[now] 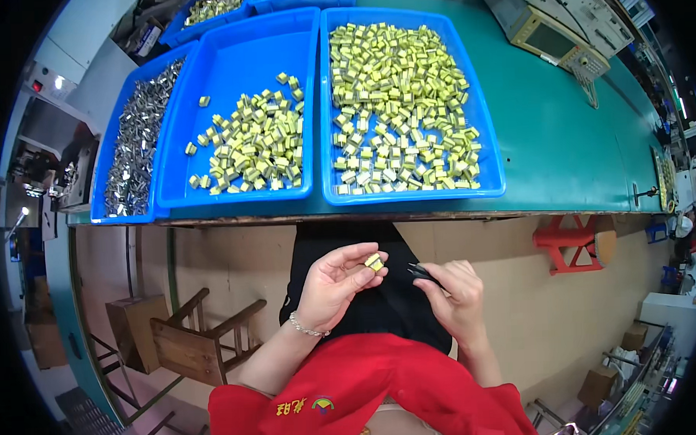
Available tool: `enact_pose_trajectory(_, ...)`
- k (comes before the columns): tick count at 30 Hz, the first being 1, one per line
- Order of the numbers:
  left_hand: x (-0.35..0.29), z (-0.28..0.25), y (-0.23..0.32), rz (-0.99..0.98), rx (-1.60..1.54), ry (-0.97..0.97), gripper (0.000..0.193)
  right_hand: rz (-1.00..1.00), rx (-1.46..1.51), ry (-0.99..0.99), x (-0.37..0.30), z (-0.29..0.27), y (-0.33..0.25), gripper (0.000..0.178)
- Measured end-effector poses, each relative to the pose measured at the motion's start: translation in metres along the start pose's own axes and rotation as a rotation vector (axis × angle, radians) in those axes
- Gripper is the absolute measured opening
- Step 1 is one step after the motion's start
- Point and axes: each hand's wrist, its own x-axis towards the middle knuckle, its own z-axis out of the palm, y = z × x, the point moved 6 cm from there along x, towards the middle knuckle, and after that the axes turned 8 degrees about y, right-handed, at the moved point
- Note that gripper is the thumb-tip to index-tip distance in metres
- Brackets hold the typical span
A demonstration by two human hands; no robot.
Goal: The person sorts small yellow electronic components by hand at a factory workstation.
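One small yellow piece between the fingers of the left hand, a dark pointed tool in the right

The left hand (331, 285) is raised over the person's lap, in front of the near edge of the desk (568, 148). Its fingers are closed to the width of a small yellow component (374, 262), which sits between the thumb and the fingertips. The right hand (459, 292) is just beside it, its thumb and fingers pinched around a dark tool (420, 272) with thin tips, much like tweezers. The tips point toward the component, with a gap between them and it.

Three blue trays stand side by side along the near part of the desk. The right tray (416, 197) is spread almost all over with yellow pieces (401, 85) like the held one. The middle tray (235, 60) has a looser heap (257, 148) of them, mostly toward its near right part. The left tray (127, 219) holds shiny silver parts (142, 140), too small to tell apart. An instrument with a screen (553, 40) stands at the far right. On the floor, a wooden chair (188, 352) is to the left and a red stool (570, 244) to the right
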Motion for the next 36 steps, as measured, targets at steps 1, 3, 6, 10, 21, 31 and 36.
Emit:
enact_pose_trajectory(1,0.000,-0.002,-0.007,-0.010,-0.010,0.003,0.032,0.008,-0.008,-0.010,0.000,0.002,-0.001,0.018)
enact_pose_trajectory(3,-0.001,-0.005,-0.012,0.046,0.012,0.033,0.032,-0.016,0.017,0.000,0.000,0.003,-0.005,0.018)
enact_pose_trajectory(6,-0.003,-0.005,-0.013,0.069,0.071,0.019,0.033,-0.041,0.006,-0.031,0.001,0.009,-0.008,0.020)
enact_pose_trajectory(10,-0.003,-0.005,-0.016,0.070,0.124,0.006,0.034,-0.075,0.010,-0.060,-0.001,0.015,-0.009,0.021)
enact_pose_trajectory(21,-0.004,0.008,-0.005,0.307,0.422,-0.069,0.034,-0.103,-0.042,-0.057,-0.004,0.010,-0.002,0.023)
enact_pose_trajectory(31,-0.006,0.010,-0.005,0.358,0.554,-0.047,0.033,-0.143,-0.073,-0.077,-0.005,0.013,-0.007,0.022)
enact_pose_trajectory(36,-0.007,0.011,-0.006,0.366,0.639,-0.061,0.032,-0.153,-0.071,-0.090,-0.006,0.014,-0.009,0.022)
